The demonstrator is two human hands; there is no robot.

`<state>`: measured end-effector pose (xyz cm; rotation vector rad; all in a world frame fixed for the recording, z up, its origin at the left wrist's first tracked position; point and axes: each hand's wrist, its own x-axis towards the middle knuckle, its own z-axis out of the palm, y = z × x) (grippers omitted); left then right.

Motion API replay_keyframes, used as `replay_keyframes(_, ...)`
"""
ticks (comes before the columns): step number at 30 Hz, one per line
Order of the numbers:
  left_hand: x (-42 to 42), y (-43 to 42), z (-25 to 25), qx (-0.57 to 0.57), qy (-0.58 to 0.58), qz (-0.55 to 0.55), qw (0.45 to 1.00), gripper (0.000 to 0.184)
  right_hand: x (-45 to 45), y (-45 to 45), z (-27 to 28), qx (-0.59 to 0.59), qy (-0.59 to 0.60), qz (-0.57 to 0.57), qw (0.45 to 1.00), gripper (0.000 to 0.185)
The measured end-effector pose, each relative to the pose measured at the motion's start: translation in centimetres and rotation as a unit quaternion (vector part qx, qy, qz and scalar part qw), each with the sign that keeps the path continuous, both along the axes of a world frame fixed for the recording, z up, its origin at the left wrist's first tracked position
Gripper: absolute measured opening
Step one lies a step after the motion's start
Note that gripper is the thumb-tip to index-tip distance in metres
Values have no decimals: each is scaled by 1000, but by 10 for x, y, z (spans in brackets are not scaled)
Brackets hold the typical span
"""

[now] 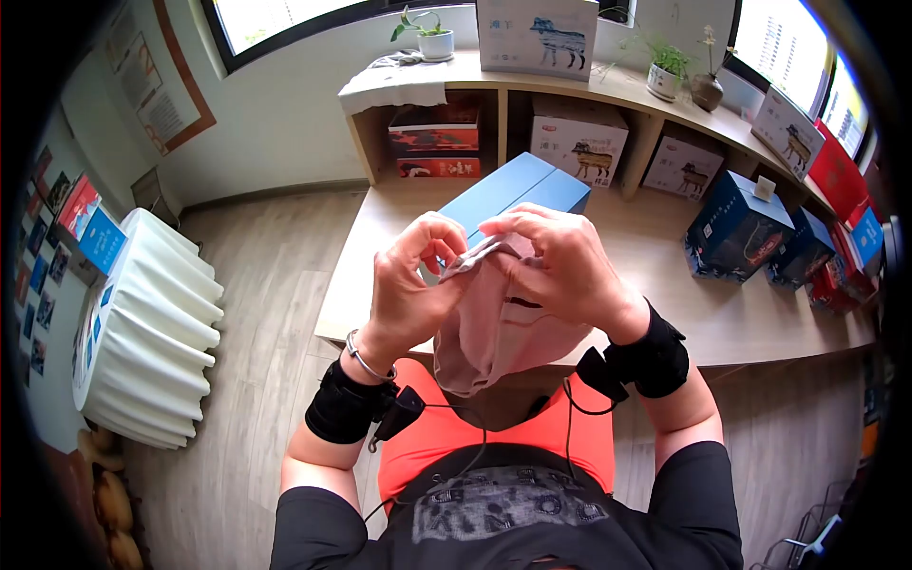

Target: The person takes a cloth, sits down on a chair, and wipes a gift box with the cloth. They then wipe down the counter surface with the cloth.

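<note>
A pale pink cloth (484, 328) hangs in loose folds from both hands, over the front edge of the desk. Whether it is a bag or a garment I cannot tell. My left hand (410, 275) is closed, with thumb and fingertips pinching the cloth's upper edge. On the other side, my right hand (560, 271) is closed on the same edge, thumb on the near side. The fingertips of the two hands are close together. Just beyond them a blue box (532, 180) lies on the desk, partly hidden by the hands.
The wooden desk (627, 247) has a raised shelf (608, 88) at the back with cartons and potted plants. Dark blue boxes (736, 228) stand at the right. A round table (157, 332) with a white cloth is at the left. Cables run from both wrist straps.
</note>
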<state>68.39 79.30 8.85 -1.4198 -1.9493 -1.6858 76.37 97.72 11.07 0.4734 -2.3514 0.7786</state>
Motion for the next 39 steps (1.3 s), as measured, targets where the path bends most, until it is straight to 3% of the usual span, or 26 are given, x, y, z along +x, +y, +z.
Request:
replay_keyframes(3, 7, -2, 3, -15, -47, 9, 999, 22, 0, -3, -2, -23, -14, -3, 1000, 21)
replay_keyframes(6, 7, -3, 3, 43, -95, -41, 994, 26, 0, -5, -3, -41, -5, -1, 999, 20)
replay_keyframes(9, 8, -6, 6, 43, -223, -78, 971, 26, 0, -5, -3, -46, 10, 3, 999, 19)
replay_keyframes(10, 6, -6, 3, 28, -234, -82, 968, 19, 0, -5, -4, -50, 13, 4, 999, 19)
replay_keyframes(13, 0, -6, -6, -4, -136, -96, 986, 16, 2, -6, -4, -57, -5, -5, 998, 17)
replay_keyframes(17, 0, -7, -6, -12, -202, -71, 977, 13, -4, -2, -10, 26, 35, 43, 998, 12)
replay_keyframes(23, 2, -6, -6, -27, -213, -58, 975, 16, 0, -4, -11, 3, 36, 23, 999, 12)
replay_keyframes(27, 4, -5, -16, -26, -136, -60, 989, 15, 2, -2, -10, -39, -11, -1, 999, 15)
replay_keyframes(33, 5, -5, -16, -34, -129, -7, 991, 12, -5, 1, -21, 19, 45, 56, 997, 12)
replay_keyframes(39, 18, -1, -13, -24, -11, 55, 998, 12, -5, 3, -24, 39, 26, 45, 998, 11)
